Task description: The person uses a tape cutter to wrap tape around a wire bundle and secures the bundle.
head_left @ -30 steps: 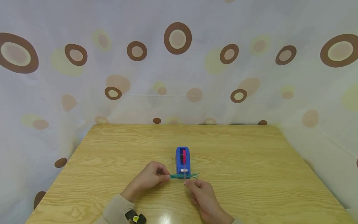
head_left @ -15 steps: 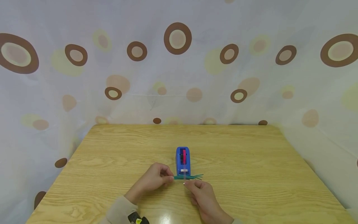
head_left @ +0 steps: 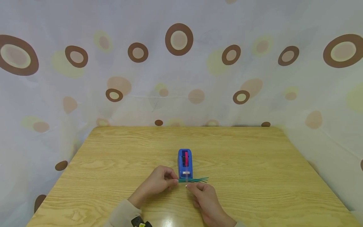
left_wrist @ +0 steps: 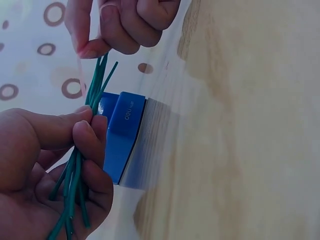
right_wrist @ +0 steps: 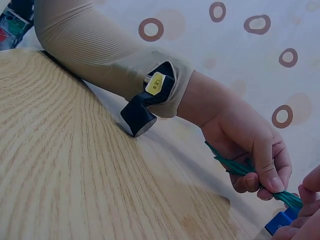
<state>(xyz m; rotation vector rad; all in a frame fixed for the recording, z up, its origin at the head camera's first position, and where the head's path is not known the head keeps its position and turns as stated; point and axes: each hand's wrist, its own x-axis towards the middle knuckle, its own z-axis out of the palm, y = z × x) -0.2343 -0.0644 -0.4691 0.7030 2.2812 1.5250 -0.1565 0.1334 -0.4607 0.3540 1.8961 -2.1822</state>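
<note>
My left hand (head_left: 160, 181) pinches a bundle of thin green wires (left_wrist: 71, 192) between thumb and fingers, their loose ends spreading out on both sides of the grip. In the head view the bundle points right, across the front of a blue tape dispenser (head_left: 189, 169) with a pinkish-red roll (head_left: 186, 160). A clear strip of tape (left_wrist: 81, 76) runs from the dispenser toward me. Thumb and forefinger of my right hand (head_left: 207, 201) pinch the strip's end. The wires cross the strip between the dispenser and the right fingertips.
The wooden table (head_left: 241, 157) extends around the dispenser. A patterned curtain (head_left: 181, 72) hangs behind and at both sides. A black strap device with a yellow label (right_wrist: 157, 84) sits on the left sleeve.
My left hand has shifted to the right, carrying the green wires further past the tape strip. The right hand has kept its place, still pinching the tape.
</note>
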